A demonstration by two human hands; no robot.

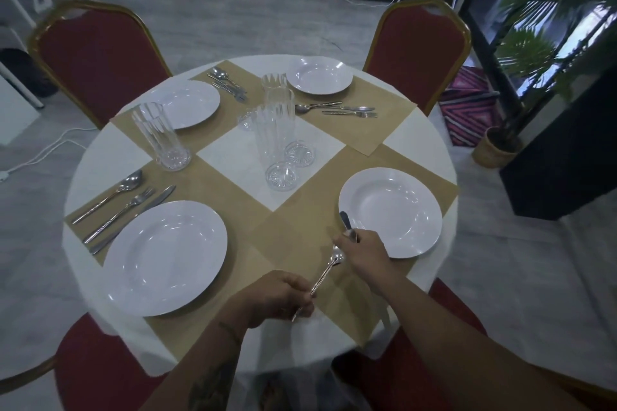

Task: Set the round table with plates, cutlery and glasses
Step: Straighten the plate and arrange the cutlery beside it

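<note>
A round table (100, 150) with a white cloth and tan placemats carries several white plates. Next to the near-right plate (390, 212), my right hand (362, 252) is shut on a knife (345, 219) whose tip points away from me along the plate's left rim. My left hand (278, 297) is shut on the handle of a spoon (329, 265), its bowl lying under my right hand. A near-left plate (165, 257) has a spoon, fork and knife (123, 210) at its left. Three tall glasses (275, 133) stand in the centre; one glass (160, 137) stands at the left.
Red chairs with gold frames stand around the table (96, 53), (417, 43), and two more red seats sit near me. The two far plates (187, 103), (319, 75) each have cutlery beside them. A potted plant (500, 143) and a dark cabinet stand at the right.
</note>
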